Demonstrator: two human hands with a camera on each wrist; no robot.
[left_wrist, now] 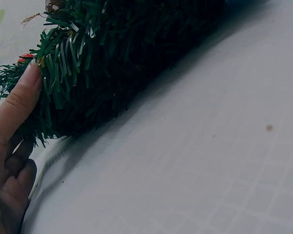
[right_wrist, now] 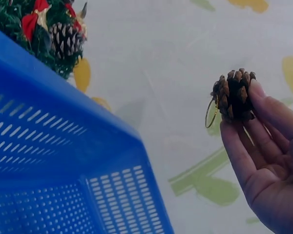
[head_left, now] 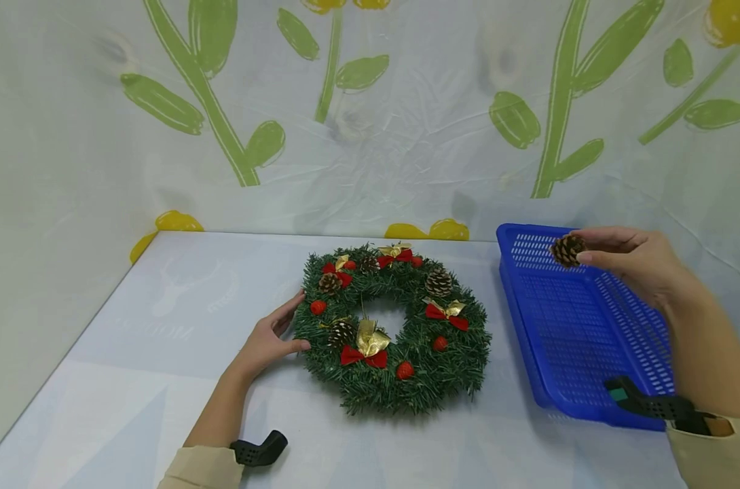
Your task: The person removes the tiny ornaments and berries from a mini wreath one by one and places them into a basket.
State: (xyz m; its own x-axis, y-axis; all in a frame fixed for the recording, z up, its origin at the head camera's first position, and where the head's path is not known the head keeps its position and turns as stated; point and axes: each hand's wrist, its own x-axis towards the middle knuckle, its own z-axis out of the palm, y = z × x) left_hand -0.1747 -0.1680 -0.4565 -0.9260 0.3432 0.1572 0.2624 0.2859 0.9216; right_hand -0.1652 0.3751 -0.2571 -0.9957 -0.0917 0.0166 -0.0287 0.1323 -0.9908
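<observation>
small brown pine cone with a thin gold wire loop (head_left: 567, 250) is pinched in the fingertips of the right hand (head_left: 635, 261), held up over the far end of the blue perforated plastic basket (head_left: 584, 333). left hand (head_left: 271, 337) rests with relaxed fingers against the left edge of the green tinsel wreath with red bows and berries (head_left: 396, 327), lying flat on the pale table (head_left: 132, 380) just left of the basket.

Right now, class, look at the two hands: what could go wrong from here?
1. The right hand pinches the pine cone by fingertips only, above the blue basket; it might slip and drop.
2. The left hand only touches the wreath at its edge, so the wreath could slide on the smooth table if bumped.
</observation>
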